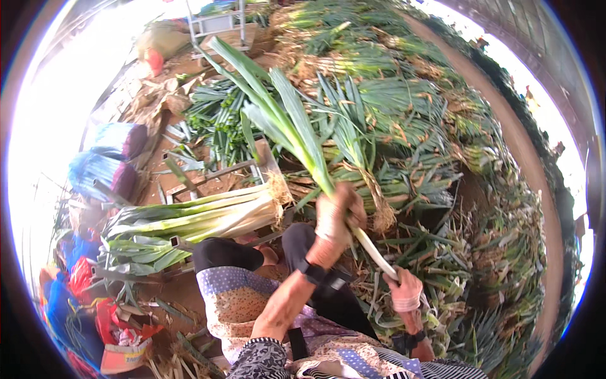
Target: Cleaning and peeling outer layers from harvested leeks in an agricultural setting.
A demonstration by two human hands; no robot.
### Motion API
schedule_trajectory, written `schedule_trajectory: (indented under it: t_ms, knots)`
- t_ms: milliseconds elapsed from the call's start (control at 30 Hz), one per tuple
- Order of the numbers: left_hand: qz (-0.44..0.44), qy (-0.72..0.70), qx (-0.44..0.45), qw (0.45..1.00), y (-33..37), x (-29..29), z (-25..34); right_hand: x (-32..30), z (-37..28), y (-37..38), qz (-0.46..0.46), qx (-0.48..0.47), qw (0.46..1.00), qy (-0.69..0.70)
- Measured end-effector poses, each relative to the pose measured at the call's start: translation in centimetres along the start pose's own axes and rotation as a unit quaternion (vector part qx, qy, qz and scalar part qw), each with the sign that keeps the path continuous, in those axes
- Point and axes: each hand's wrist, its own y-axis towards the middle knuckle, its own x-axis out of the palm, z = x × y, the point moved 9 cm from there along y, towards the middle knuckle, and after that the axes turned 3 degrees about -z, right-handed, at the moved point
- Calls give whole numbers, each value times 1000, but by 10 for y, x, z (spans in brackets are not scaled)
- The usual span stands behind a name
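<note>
A single leek (374,251) slants across in front of me, its green leaves spreading up and to the left, its white stem pointing down to the right. My left hand (339,213) is wrapped round the stem just below the leaves. Lower right, my right hand (404,290) is closed on the white root end. To the left, a pile of cleaned leeks (208,215) lies across a metal frame (183,187), white ends toward my knees. Just beyond my left hand lies an untrimmed leek (380,205) with shaggy roots.
Heaps of untrimmed leeks (404,104) cover the ground ahead and to the right. Peeled leaf scraps (442,284) lie beside my right hand. Blue-wrapped bundles (98,174) stand at the left, a red and white bag (123,350) at lower left, and a metal cart (218,25) far ahead.
</note>
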Motion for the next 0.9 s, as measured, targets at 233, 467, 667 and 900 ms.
schedule_trajectory:
  t_ms: [233, 467, 667, 900]
  knots:
    - [71, -77, 233, 967, -35, -38, 235, -5, -23, 13, -44, -4, 995, 86]
    - [60, 256, 577, 773, -301, -88, 437, 70, 118, -28, -205, 299, 932, 19]
    - [693, 445, 453, 341, -689, -195, 483, 109, 122, -40, -278, 300, 912, -30]
    - [881, 432, 82, 174, -848, -232, 351, 135, 137, -62, -299, 273, 913, -41]
